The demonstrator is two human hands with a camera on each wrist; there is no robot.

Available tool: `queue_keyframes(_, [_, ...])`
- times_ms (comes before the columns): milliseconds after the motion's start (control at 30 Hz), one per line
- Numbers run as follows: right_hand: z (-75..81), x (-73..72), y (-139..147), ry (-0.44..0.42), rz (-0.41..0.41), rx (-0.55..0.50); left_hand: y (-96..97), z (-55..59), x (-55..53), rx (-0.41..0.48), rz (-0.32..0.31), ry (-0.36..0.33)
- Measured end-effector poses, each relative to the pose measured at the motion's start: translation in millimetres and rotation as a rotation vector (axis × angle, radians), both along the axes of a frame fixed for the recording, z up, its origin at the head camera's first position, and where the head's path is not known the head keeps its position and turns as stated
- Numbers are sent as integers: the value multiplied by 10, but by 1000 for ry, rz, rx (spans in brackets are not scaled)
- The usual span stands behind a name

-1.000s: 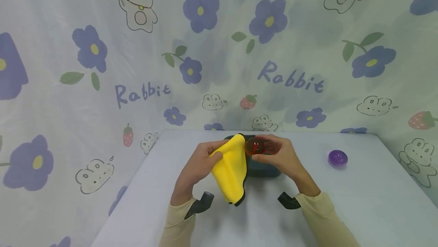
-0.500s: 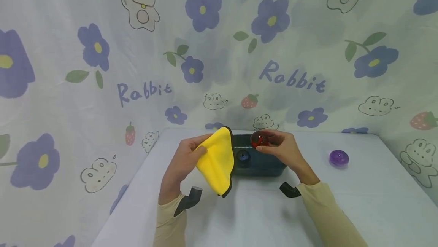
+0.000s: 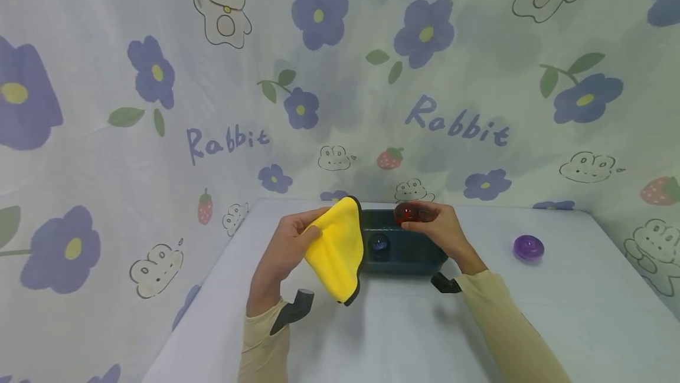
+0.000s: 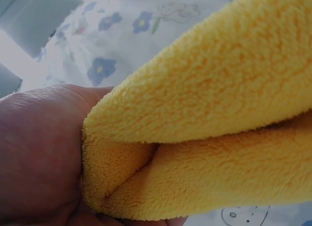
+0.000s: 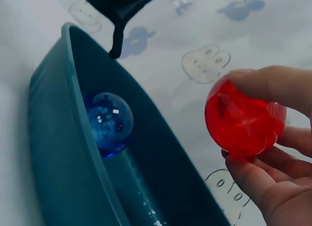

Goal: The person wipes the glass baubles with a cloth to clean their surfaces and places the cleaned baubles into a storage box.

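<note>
Left hand [image 3: 280, 253] pinches yellow cloth [image 3: 337, 253] near left end of teal bin [image 3: 411, 266]; right hand [image 3: 445, 228] grips red ball [image 5: 243, 121], raised near bin; blue ball [image 5: 111, 124] inside bin; purple object [image 3: 528, 248] on white table [image 3: 579, 306], well right.

The head view is bright, with soft shadows on the surface [image 3: 393, 330]. Both wrist views are darker. Shiny spots dot the blue ball [image 5: 109, 126], and the left wrist view glows at left
</note>
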State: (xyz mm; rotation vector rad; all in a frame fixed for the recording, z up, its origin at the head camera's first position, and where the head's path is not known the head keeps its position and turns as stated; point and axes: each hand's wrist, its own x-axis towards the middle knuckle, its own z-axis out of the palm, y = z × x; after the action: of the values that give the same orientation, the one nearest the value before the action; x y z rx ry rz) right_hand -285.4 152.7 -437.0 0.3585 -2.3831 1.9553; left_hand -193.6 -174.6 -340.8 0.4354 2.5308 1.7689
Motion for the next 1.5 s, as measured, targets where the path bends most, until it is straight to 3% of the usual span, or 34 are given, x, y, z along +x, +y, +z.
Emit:
queue_keyframes(267, [-154, -137, -32, -44, -48, 4, 8, -7, -2, -10, 7, -11])
queue_keyframes(667, [-301, -267, -106, -78, -105, 144, 37, -10, 9, -10, -6, -16])
queue_keyframes(1233, [-440, -359, -160, -88, -98, 403, 63, -35, 14, -9, -3, -34])
queue_keyframes(1500, [-428, -382, -156, -103, -73, 437, 67, -28, 12, -14, -6, -19])
